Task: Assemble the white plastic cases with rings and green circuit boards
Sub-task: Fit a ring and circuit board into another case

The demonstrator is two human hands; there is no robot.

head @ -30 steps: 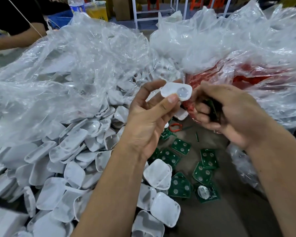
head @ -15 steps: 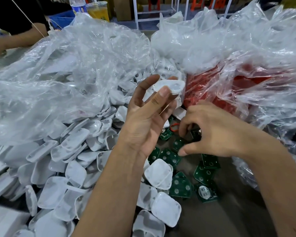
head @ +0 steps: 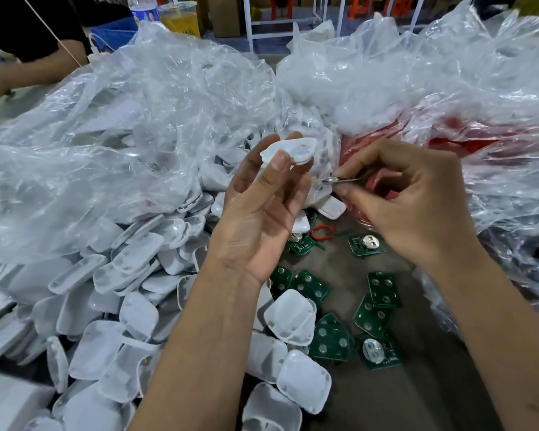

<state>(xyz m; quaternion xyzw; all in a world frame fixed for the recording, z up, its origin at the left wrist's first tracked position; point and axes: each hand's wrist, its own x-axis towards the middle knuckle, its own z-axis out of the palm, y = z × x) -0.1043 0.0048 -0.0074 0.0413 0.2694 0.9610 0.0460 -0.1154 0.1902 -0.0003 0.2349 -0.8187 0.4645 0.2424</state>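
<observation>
My left hand [head: 255, 219] is raised, with thumb and fingertips pinching a white plastic case [head: 296, 149] that shows a round window. Just right of it, my right hand [head: 417, 206] pinches a thin green circuit board [head: 343, 180], seen edge-on, its silvery end pointing at the left hand. The board sits slightly below the case and apart from it. Several green circuit boards [head: 381, 286] lie loose on the brown table [head: 371, 399] under my hands, some with silver discs. A red ring [head: 322, 233] lies near them.
A big heap of white cases [head: 131, 275] spills from a clear plastic bag [head: 137, 135] on the left. A bag of red parts [head: 448, 141] lies behind my right hand. Another person's arm [head: 28, 70] rests at far left, near a bottle [head: 143, 10] and a cup [head: 181, 18].
My right hand dropped to the boards on the table, then rose again with a thin board pinched in its fingers. The left hand kept the case up, shifting only slightly.
</observation>
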